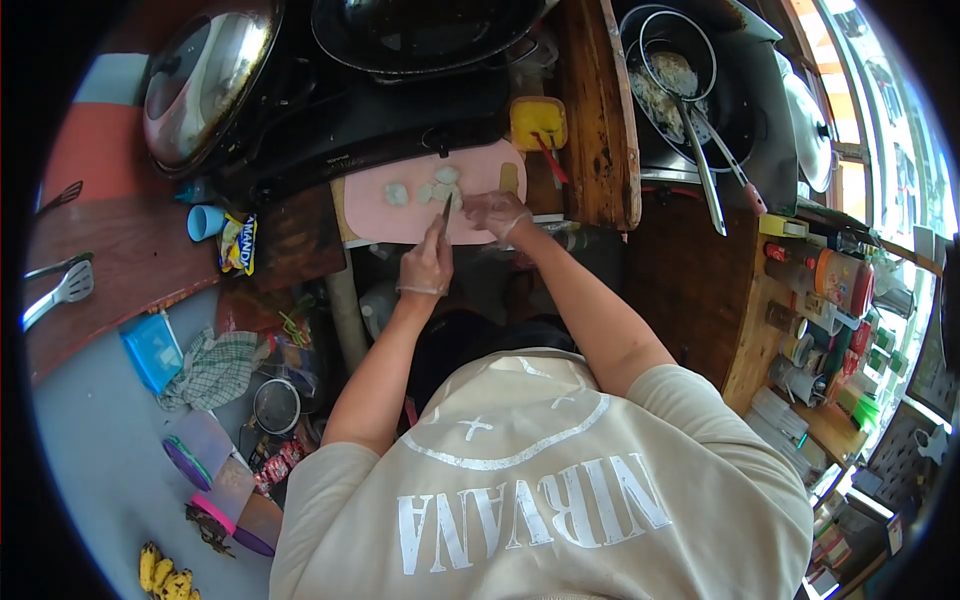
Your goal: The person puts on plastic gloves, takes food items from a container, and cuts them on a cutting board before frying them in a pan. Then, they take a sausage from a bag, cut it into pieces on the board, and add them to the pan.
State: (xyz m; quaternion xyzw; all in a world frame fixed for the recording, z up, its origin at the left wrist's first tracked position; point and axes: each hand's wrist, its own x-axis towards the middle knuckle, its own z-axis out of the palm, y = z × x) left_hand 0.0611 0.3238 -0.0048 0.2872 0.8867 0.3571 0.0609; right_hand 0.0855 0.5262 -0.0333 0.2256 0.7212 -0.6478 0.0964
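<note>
A pink cutting board lies in front of me with several pale, whitish food pieces on it; their exact kind cannot be made out. My left hand is closed around the handle of a knife, its blade pointing at the pieces. From the right, my right hand reaches over the board with curled fingers beside the blade and the nearest pieces. What those fingers pinch, if anything, is hidden. Both hands wear clear plastic gloves.
Behind the board stands a black stove bearing a large wok. A yellow container is right of the board. Strainers rest over a pot at upper right. A blue cup and a yellow packet are left.
</note>
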